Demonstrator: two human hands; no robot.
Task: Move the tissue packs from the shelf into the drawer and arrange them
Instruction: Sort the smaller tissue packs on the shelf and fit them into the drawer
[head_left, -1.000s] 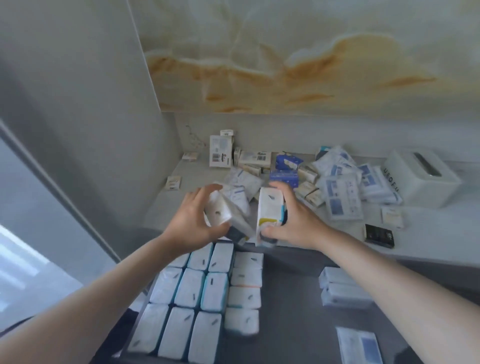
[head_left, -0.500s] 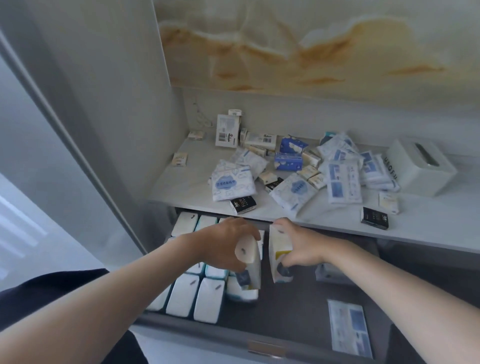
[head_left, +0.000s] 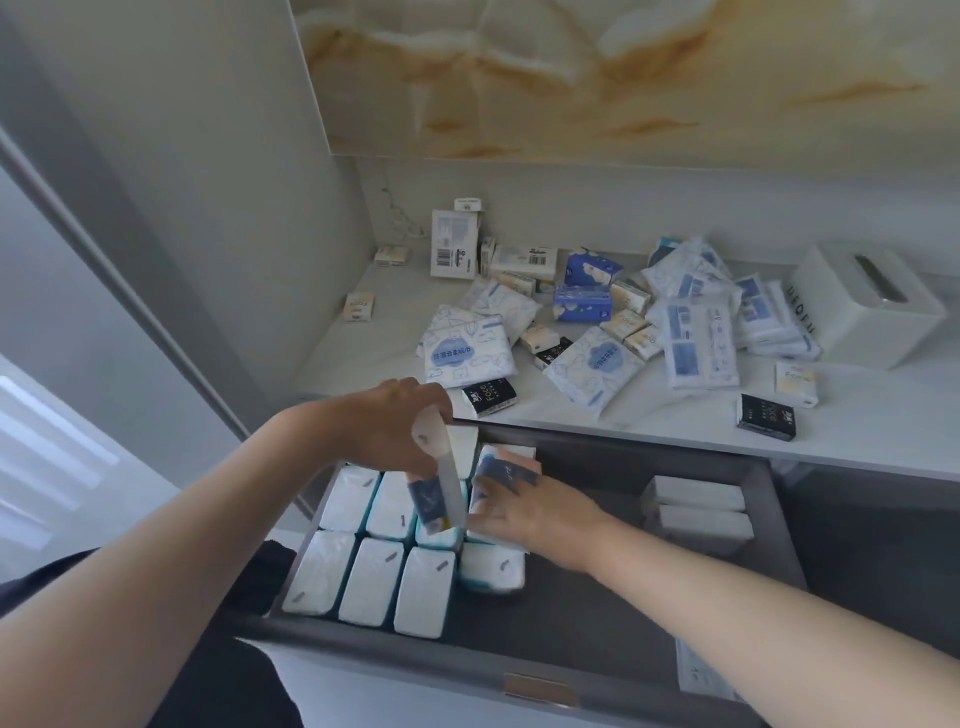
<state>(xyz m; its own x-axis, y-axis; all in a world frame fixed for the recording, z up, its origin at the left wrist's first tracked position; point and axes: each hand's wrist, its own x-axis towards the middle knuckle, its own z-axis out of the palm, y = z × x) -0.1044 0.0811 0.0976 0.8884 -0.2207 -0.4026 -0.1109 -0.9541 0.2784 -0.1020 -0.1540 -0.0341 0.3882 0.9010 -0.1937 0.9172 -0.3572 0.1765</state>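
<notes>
Both bare forearms extend forward from the lower corners and meet over the back-left part of the drawer (head_left: 597, 613). The left grip (head_left: 395, 428), knuckles up, curls its fingers down round the top of a tissue pack (head_left: 441, 483) held on end and slightly tilted. Just beside it, the right grip (head_left: 524, 506), back of the hand up, wraps its fingers over a second pack (head_left: 501, 470) lying lower.

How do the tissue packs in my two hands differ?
The left pack, gripped by the left hand, stands on end above the rows; the right pack, in the right hand, lies tilted on them. The left pack shows a narrow side, the right pack its broad face. Both are white with dark blue labels.
</notes>
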